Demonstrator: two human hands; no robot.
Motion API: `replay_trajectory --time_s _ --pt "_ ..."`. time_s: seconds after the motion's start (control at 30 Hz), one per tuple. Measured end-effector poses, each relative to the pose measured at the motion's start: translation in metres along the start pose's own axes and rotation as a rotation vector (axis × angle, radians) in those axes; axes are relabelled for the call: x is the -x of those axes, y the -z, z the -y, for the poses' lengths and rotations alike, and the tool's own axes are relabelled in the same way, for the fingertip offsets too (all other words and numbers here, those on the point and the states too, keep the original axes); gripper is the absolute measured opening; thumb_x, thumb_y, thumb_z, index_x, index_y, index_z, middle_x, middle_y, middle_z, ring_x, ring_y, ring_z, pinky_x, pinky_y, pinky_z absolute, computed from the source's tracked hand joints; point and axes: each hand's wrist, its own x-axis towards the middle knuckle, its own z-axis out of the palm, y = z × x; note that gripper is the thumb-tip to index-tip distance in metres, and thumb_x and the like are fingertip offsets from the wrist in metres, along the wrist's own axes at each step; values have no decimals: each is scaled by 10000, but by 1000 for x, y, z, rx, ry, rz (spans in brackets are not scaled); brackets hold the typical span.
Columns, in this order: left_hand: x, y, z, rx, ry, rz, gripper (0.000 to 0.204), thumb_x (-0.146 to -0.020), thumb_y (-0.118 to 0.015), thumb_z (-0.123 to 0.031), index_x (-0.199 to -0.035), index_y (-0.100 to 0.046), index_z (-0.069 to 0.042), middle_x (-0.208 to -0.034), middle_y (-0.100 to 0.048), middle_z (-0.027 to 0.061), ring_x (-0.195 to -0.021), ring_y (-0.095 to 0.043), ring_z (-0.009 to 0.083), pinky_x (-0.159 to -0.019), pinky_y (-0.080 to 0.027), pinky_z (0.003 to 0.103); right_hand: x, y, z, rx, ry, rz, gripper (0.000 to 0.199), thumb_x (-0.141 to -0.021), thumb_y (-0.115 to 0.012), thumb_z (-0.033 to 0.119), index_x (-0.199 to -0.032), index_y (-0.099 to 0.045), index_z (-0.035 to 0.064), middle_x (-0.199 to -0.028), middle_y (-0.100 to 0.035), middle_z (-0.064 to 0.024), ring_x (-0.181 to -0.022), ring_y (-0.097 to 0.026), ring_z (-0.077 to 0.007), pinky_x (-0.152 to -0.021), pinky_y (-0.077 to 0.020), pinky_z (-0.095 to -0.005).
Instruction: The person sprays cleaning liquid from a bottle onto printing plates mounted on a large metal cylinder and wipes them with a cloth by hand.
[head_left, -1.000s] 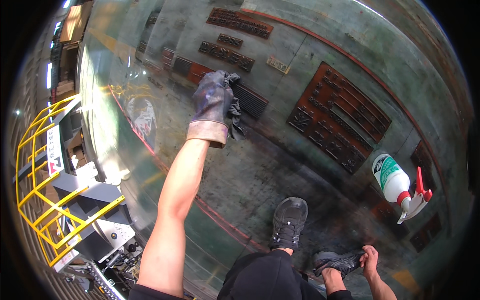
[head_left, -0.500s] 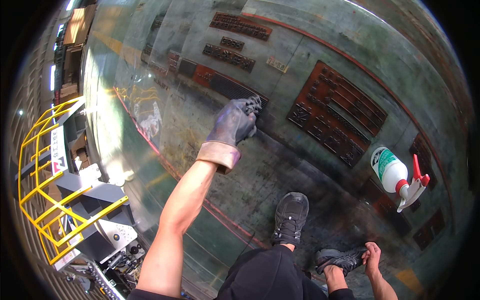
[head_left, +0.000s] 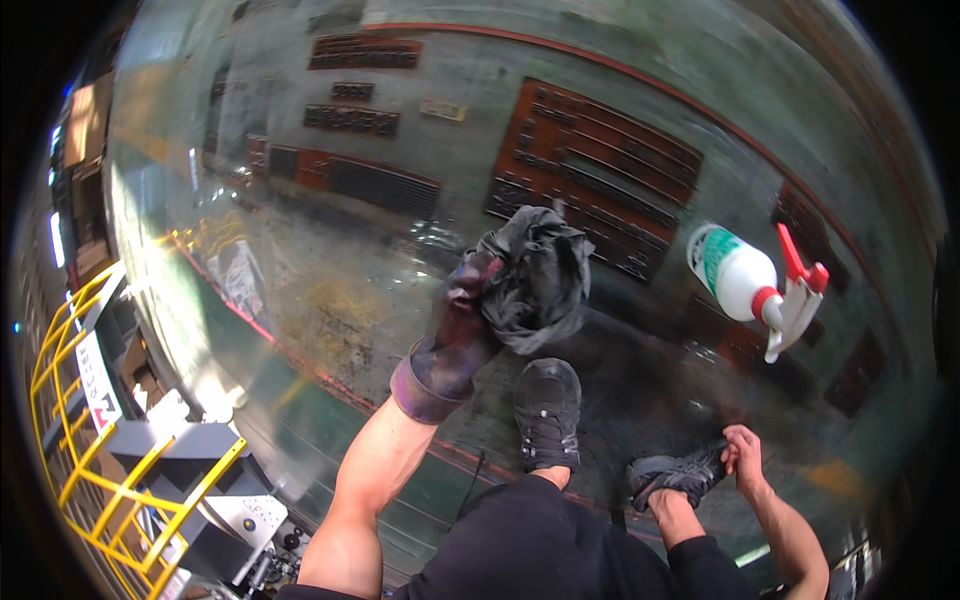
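Note:
My left hand (head_left: 455, 335), in a dark stained rubber glove with a rolled cuff, grips a crumpled dark grey rag (head_left: 540, 280). The rag is held above the green sheet, left of the large dark red printing plate (head_left: 600, 175) and partly over its lower corner. My bare right hand (head_left: 742, 458) has its fingers curled against the end of my right black shoe (head_left: 680, 474). To the right, a white spray bottle (head_left: 735, 272) with a green label and a red-and-white trigger head lies on its side.
Smaller raised plates, including a ribbed dark one (head_left: 385, 187), are fixed on the green sheet (head_left: 450, 60). My left shoe (head_left: 548, 415) stands on it. At the lower left are yellow railings (head_left: 150, 500) and grey machinery (head_left: 175, 450).
My left hand has lifted the rag off the ribbed plate and drawn it nearer, showing more of the cloth. The view has shifted right. My right hand stays at the shoe.

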Motion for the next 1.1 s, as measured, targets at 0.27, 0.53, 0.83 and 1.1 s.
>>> replay_trajectory --time_s 0.27,0.53,0.83,1.1 --pt "-1 -35 45 -88 210 -186 808 -850 -605 -112 -1603 -324 -30 -1601 -431 152 -1456 -454 299 -1237 -334 469 5 -5 6 -20 -51 30 231 -963 -634 257 -1086 -658 63 -622 -639 -88 -348 -470 -116 -348 -342 -238" --pt "-26 -19 -46 -2002 -434 -396 696 -908 -777 -233 -1521 -487 -77 -1499 -546 196 -1410 -512 329 -1181 -411 415 7 -1 8 -33 -52 22 238 -959 -637 258 -1083 -660 57 -623 -638 -93 -350 -471 -119 -349 -345 -244" --pt "-60 23 42 -2698 -465 -317 1125 -681 -888 -567 -1614 -382 -194 -1670 -229 302 -1551 -184 497 -1202 -301 573 -3 -8 4 -4 -10 32 242 -966 -611 253 -1070 -673 43 -594 -600 -66 -372 -489 -120 -347 -352 -248" --pt "-62 57 26 -2647 -839 110 390 -858 -653 -220 -1237 -741 -255 -1098 -660 73 -909 -623 283 -792 -535 434 8 -10 16 -1 -55 5 249 -938 -600 247 -1066 -656 40 -608 -595 -65 -396 -501 -118 -352 -363 -233"
